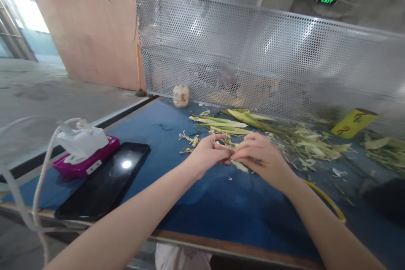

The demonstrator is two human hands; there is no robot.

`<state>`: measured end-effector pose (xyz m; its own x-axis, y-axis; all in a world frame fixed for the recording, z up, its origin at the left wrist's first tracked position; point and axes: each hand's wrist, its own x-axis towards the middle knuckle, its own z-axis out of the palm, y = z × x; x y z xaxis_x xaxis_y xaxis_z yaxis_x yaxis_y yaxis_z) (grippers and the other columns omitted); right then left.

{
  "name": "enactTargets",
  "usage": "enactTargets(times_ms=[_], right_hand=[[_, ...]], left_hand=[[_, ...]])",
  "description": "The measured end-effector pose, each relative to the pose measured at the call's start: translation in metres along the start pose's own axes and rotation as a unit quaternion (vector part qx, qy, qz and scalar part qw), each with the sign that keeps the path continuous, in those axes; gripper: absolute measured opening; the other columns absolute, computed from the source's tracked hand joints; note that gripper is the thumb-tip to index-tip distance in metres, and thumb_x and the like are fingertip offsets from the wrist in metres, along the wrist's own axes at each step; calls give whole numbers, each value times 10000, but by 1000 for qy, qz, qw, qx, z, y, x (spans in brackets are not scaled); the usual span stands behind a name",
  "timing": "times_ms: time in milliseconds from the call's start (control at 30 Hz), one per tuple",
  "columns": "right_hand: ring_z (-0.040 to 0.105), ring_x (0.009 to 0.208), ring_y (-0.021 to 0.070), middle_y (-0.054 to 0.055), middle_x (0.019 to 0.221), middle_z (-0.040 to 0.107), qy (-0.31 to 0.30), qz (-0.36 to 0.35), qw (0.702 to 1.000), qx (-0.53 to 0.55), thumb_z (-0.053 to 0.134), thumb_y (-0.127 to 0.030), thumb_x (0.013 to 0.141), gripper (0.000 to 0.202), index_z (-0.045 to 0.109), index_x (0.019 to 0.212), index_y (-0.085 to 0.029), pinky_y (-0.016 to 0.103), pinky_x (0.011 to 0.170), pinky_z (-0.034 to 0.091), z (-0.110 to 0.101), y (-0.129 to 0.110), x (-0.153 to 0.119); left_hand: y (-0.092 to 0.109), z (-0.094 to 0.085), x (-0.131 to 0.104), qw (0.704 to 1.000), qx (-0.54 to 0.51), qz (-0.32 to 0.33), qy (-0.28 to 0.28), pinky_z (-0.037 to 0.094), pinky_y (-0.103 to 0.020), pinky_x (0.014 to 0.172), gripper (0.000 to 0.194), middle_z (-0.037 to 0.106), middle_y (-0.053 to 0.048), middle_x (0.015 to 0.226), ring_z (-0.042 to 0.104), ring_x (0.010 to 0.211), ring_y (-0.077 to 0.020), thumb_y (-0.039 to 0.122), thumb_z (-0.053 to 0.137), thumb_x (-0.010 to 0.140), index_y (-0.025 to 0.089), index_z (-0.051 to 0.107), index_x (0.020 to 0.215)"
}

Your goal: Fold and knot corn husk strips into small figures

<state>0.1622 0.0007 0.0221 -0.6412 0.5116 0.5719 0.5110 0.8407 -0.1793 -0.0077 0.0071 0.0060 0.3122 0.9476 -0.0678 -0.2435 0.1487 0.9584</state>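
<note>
My left hand (210,152) and my right hand (262,158) meet above the middle of the blue table (190,209), both closed with fingertips pinched together. Between them is a thin piece of pale corn husk, mostly covered by the fingers. A pale green husk strip (241,166) shows just below the right fingers; I cannot tell whether it is part of the held piece. Knotted, twisted husk pieces (190,139) lie left of the left hand. Behind the hands, long green husk leaves (221,123) lie side by side.
A black phone (104,181) and a magenta power strip (85,166) with a white plug and cables occupy the left. A tape roll (181,96) stands by the perforated metal screen (253,46). Shredded husks (310,145) and a yellow cylinder (353,123) are at right.
</note>
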Motion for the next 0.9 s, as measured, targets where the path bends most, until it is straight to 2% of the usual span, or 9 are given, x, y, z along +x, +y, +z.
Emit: enactTargets(times_ms=[100,167,267,400,567,700,800,900], right_hand=[[539,843,187,10,794,639,10,37,999,-38,528,-215,813,78,589,788,-257,367,777,403,2,-1,-1],[557,819,184,11,781,617,26,76,996,-25,550,-206,781,51,537,814,-243,361,767,412,4,-2,-2],[585,765,170,-7,738,603,24,128,991,33,560,-158,730,206,444,883,-233,336,745,432,8,-3,-2],[588,734,160,-20,717,587,23,165,984,55,529,-100,702,244,400,864,-229,321,727,438,11,-6,-1],[572,747,165,-17,710,566,26,167,985,21,501,-88,682,272,404,896,-225,317,729,439,14,-8,-2],[577,810,189,3,733,579,-2,140,990,-27,480,-68,685,328,418,969,-220,336,748,441,15,-8,-3],[581,839,214,18,764,600,-17,126,990,-58,488,-90,706,370,428,1047,-219,353,735,449,16,-8,-3],[584,827,220,23,788,608,-10,141,988,-70,489,-123,731,411,414,1121,-232,341,673,461,17,-7,-3]], left_hand=[[-2,0,1,1000,-11,2,3,485,-274,641,606,670,-6,621,590,553,-101,54,613,640,85,397,1205],[-2,1,2,1000,-7,10,4,479,-271,629,583,668,-1,610,596,553,-104,59,623,632,91,418,1177],[-1,3,2,999,9,30,15,468,-265,621,564,674,-5,623,599,552,-105,20,615,612,94,437,1142],[-1,5,1,999,8,47,27,469,-271,624,545,667,1,640,603,558,-108,-3,606,605,104,444,1114],[-2,6,0,994,88,61,37,471,-297,629,544,683,-33,694,635,632,-159,62,648,599,141,455,1102],[-6,5,1,985,147,84,36,480,-353,696,548,692,-56,732,657,741,-214,82,646,597,155,452,1105],[-8,5,2,983,153,94,38,486,-355,684,505,692,-64,744,657,737,-217,83,633,610,158,466,1080],[-6,5,2,985,140,94,36,490,-335,651,452,686,-64,730,650,686,-196,75,616,628,143,477,1052]])
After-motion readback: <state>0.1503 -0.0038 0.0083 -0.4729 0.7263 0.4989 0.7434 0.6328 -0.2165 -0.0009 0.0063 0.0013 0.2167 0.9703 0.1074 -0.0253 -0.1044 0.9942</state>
